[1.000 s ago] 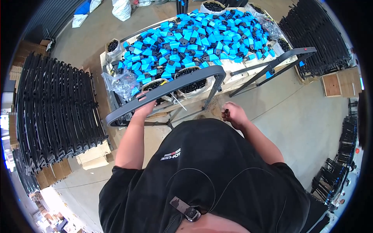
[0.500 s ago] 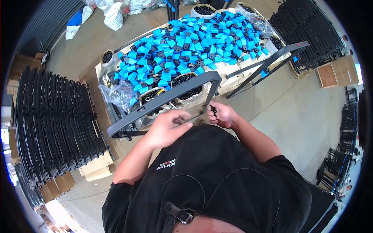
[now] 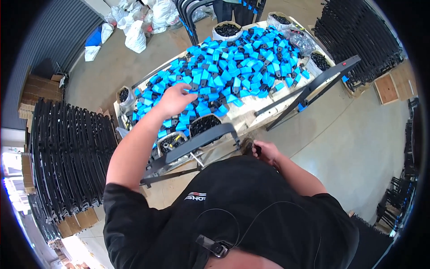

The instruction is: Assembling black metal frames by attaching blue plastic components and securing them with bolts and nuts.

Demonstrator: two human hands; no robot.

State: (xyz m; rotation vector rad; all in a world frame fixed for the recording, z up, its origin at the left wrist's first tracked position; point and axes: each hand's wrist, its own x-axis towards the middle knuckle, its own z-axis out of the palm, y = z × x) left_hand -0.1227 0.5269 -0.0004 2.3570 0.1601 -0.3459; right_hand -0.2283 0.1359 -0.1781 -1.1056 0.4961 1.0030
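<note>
My left hand [image 3: 175, 100] reaches over a wide heap of blue-and-black plastic caps [image 3: 233, 74]. Its thumb and fingers are apart, and I see nothing held between them. Low at the front, my right hand [image 3: 268, 153] is closed around small black pieces [image 3: 257, 149]; their exact kind is too small to tell. Between my body and the table edge, a dark grey curved tube frame [image 3: 197, 144] leans at a slant, its lower part hidden by my shirt.
Sacks of small black parts [image 3: 227, 30] stand around the table [image 3: 244, 117]. A second grey frame [image 3: 309, 87] leans at the table's right. Stacked black frames rise at left [image 3: 71, 157] and far right [image 3: 358, 38]. Someone in dark trousers [image 3: 233, 12] stands beyond the table.
My left hand has left the grey frame and moved forward over the blue caps. My right hand has shifted slightly right and nearer, still closed. The frame sits lower in view.
</note>
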